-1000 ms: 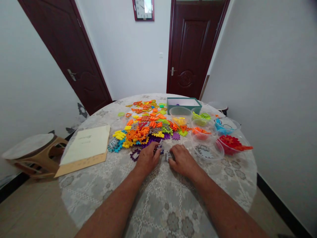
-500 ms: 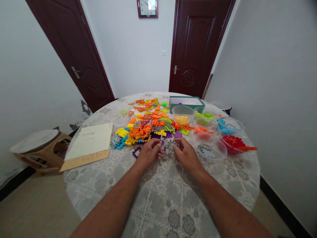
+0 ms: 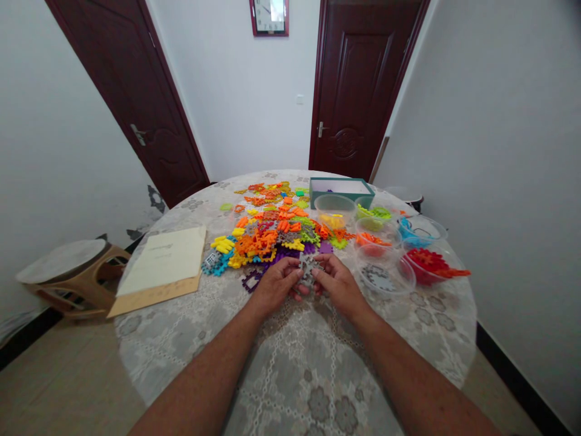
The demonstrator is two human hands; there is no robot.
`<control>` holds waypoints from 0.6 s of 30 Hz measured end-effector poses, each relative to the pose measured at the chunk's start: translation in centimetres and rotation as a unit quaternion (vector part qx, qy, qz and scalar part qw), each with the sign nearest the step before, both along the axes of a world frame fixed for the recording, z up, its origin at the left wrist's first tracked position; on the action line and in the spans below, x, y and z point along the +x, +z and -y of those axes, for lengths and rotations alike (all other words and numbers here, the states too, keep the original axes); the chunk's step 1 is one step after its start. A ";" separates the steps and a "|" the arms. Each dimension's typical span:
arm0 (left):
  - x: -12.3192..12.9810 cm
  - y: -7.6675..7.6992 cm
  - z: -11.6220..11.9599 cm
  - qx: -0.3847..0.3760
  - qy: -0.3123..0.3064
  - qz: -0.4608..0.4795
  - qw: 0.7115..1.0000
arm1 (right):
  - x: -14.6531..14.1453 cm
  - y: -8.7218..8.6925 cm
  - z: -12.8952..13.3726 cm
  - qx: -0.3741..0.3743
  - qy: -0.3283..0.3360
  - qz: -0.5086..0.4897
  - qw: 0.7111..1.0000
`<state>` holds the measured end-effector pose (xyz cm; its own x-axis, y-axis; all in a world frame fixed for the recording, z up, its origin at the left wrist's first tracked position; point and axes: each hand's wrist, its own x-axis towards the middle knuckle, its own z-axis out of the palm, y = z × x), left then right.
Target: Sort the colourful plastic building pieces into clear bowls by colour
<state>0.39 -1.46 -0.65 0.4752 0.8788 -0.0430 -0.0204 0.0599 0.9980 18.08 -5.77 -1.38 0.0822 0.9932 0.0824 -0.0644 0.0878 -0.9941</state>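
Observation:
Grey toothed plastic pieces (image 3: 308, 268) are held between my two hands, just in front of the pile. My left hand (image 3: 280, 283) pinches them from the left, its thumb and fingers closed on the edge. From the right, my right hand (image 3: 334, 281) grips them with thumb on top. How many pieces there are is hard to tell. Beyond the hands lies a mixed pile of orange, yellow, green, purple and blue pieces (image 3: 258, 242). A dark purple frame piece (image 3: 250, 280) lies left of my left hand.
Clear bowls of sorted pieces stand at the right, one with grey pieces (image 3: 379, 277), another with red ones (image 3: 426, 265). A green box (image 3: 342, 189) is at the back. Papers (image 3: 163, 260) lie at the left of the round table (image 3: 290, 375).
My hands have come closer together. The grey pieces, apart before, are now brought together between my fingers.

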 end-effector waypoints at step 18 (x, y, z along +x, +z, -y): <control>-0.3 0.8 0.2 0.078 -0.008 -0.037 0.996 | 1.6 3.0 1.4 0.134 -0.154 0.224 0.953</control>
